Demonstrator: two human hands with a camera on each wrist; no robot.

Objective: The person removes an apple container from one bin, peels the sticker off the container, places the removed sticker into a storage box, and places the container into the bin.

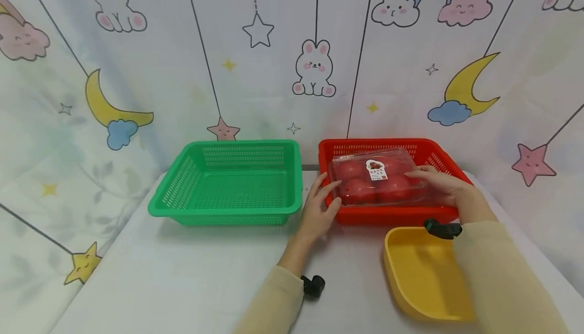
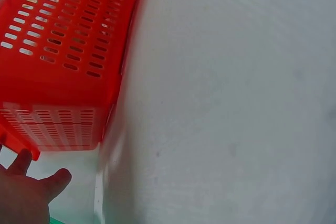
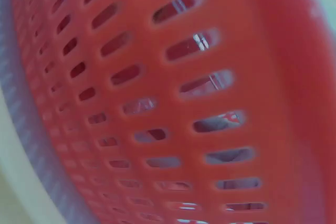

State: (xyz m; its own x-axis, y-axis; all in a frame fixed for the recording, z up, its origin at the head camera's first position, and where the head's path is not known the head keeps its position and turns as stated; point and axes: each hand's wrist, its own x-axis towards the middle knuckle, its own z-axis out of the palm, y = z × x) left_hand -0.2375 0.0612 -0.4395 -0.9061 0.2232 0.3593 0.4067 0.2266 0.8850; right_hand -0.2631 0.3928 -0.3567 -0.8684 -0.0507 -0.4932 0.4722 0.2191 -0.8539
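Observation:
A clear plastic box (image 1: 401, 162) of red round fruit, with a white label on its lid, sits tilted in the red basket (image 1: 397, 217). My right hand (image 1: 440, 184) holds the box by its right end, its digits over the lid edge. At the left end, my left hand (image 1: 319, 212) spreads its fingers by the basket's rim and the box's near corner. In the left wrist view, the left hand (image 2: 26, 192) shows with thumb and finger extended below the red basket (image 2: 58, 82). The right wrist view is filled by the slotted red basket wall (image 3: 173, 98); the right hand is hidden there.
A green basket (image 1: 223, 217) stands on the white table (image 1: 191, 273) left of the red one. The yellow bin (image 1: 429, 273) lies in front of the red basket, partly under my right forearm. A patterned cloth (image 1: 274, 85) hangs behind.

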